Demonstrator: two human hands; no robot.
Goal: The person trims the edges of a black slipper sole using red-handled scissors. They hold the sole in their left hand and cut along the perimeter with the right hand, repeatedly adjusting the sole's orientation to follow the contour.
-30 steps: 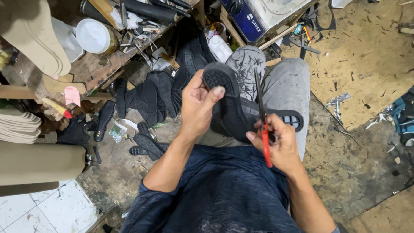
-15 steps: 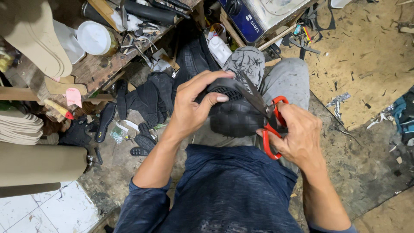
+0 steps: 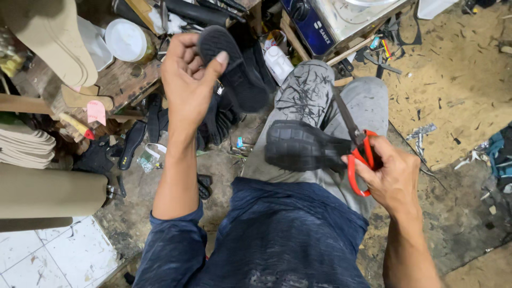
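Observation:
My left hand (image 3: 186, 80) is raised over the left side and holds a black shoe sole (image 3: 234, 66) by its near end, thumb on top. My right hand (image 3: 392, 173) grips red-handled scissors (image 3: 358, 146) with the dark blades pointing up and away. The same hand also pinches a second black sole (image 3: 298, 146), tread side up, which lies across my lap over my grey trousers (image 3: 314, 96).
A cluttered wooden bench (image 3: 120, 80) at upper left carries a white tub (image 3: 125, 40) and tan insoles (image 3: 48, 37). Black sole pieces (image 3: 133, 141) lie on the floor beneath. A blue machine (image 3: 325, 21) stands ahead. Stacked tan sheets (image 3: 26, 144) sit at left.
My left hand has lifted one black sole up and away to the left, parting it from the other. The right hand with the scissors keeps the second sole on my lap.

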